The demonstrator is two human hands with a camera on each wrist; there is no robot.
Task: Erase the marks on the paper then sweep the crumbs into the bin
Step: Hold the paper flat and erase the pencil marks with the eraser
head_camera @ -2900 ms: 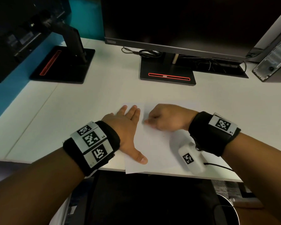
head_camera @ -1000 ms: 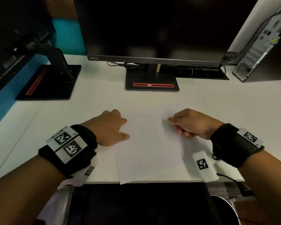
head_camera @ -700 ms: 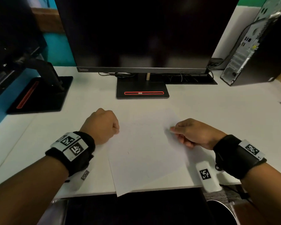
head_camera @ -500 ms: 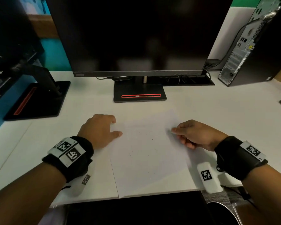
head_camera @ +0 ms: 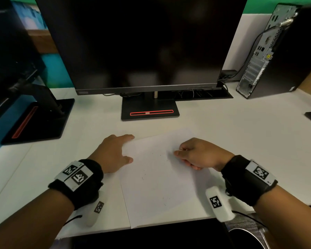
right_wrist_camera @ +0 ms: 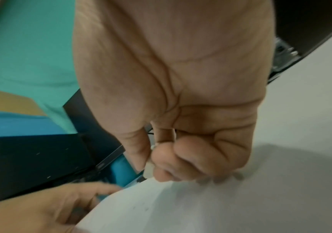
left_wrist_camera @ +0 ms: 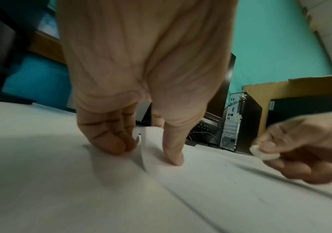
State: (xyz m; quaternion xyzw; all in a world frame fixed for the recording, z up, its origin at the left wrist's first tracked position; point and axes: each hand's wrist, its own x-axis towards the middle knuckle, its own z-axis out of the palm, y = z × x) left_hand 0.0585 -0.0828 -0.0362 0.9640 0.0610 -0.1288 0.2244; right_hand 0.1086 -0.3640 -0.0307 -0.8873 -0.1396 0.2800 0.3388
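Note:
A white sheet of paper (head_camera: 156, 184) lies on the desk before me, with a few small dark crumbs (head_camera: 160, 155) scattered on it. My left hand (head_camera: 131, 148) is at the sheet's left edge. In the left wrist view that edge (left_wrist_camera: 140, 141) curls up between the curled fingers (left_wrist_camera: 109, 141) and the thumb (left_wrist_camera: 174, 157), which presses on the sheet. My right hand (head_camera: 177, 152) rests on the paper's right part and pinches a small white eraser (left_wrist_camera: 263, 153), which peeks out between thumb and fingers (right_wrist_camera: 149, 167). Pencil marks are too faint to make out.
A dark monitor (head_camera: 142, 42) on a black stand (head_camera: 149, 112) is behind the paper. A second monitor base (head_camera: 36, 119) sits at the left and a computer tower (head_camera: 276, 56) at the back right. A round metal rim (head_camera: 248, 234) shows below the desk's front right edge.
My left hand left the sheet's surface and took hold of its left edge. The right hand with the eraser moved from the paper's left part to its right. The paper has turned slightly.

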